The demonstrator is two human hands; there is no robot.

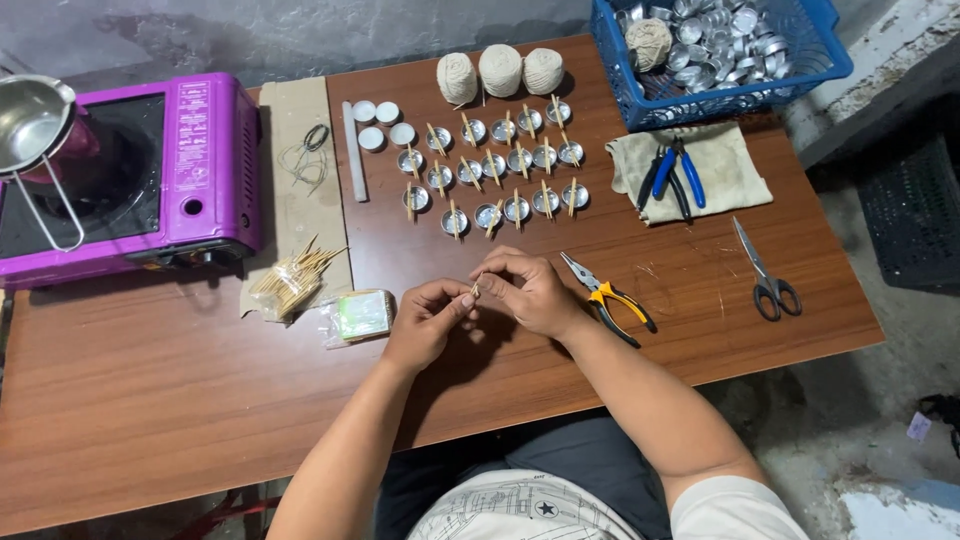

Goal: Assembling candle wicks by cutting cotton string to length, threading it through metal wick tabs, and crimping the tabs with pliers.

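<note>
My left hand [428, 318] and my right hand [528, 290] meet above the middle of the brown table [150, 390]. Together they pinch a small wooden stick [475, 289] between the fingertips of both hands. Just beyond them stand rows of small metal cups [495, 165], most with a short stick laid across the rim. Three balls of pale string [500, 70] lie behind the cups. A pile of wooden sticks [292, 280] lies left of my left hand, beside a small clear packet [360, 315].
A purple portable stove [130, 170] with a metal pot [30, 120] stands at the left. A blue basket [810, 70] of metal cups sits at back right. Yellow-handled pliers [610, 298], scissors [765, 275] and blue-handled pliers [672, 175] on a cloth lie right.
</note>
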